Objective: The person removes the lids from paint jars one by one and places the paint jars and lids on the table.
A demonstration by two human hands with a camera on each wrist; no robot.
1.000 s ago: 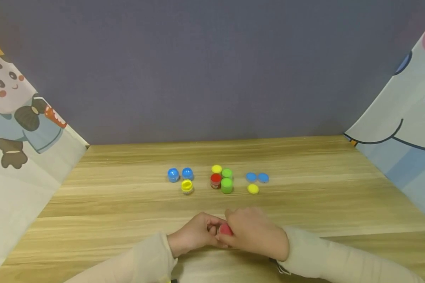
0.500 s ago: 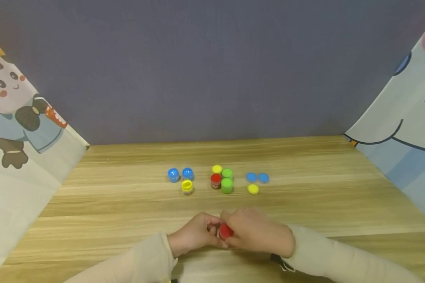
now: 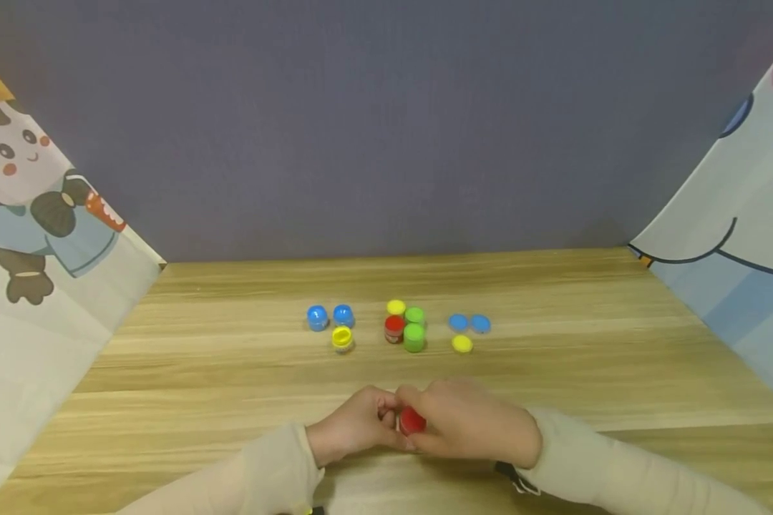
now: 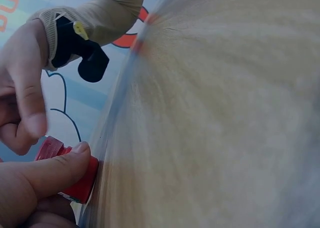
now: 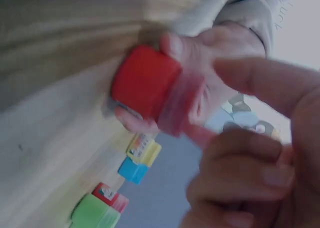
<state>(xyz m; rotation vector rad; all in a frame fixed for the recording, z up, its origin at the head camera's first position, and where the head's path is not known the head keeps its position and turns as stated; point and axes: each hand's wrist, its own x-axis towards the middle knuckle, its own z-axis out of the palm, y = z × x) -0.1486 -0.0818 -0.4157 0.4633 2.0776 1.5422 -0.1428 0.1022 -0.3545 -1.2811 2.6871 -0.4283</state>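
Close to the table's front, my left hand (image 3: 354, 428) grips a small red jar (image 4: 85, 180) with thumb and fingers round its body. Its round red lid (image 3: 413, 420) faces up between the hands. My right hand (image 3: 469, 423) reaches over that lid from the right. In the right wrist view its thumb and forefinger stand apart, with a gap between the thumb (image 5: 275, 80) and the lid's edge. A blurred fingertip lies at the lid's lower side, and whether it touches is unclear. The other right fingers are curled back towards the palm.
Beyond the hands stand two blue jars (image 3: 318, 318) and a yellow jar (image 3: 342, 340) at left. Mid-table is a cluster with a red jar (image 3: 394, 330), green jars (image 3: 414, 337) and a yellow top (image 3: 396, 307). Blue lids (image 3: 480, 324) and a yellow lid (image 3: 462, 344) lie right.
The right hand has shifted slightly and changed its angle over the jar, so more of the red lid shows. The left hand keeps its hold, and the other jars and lids stay put.
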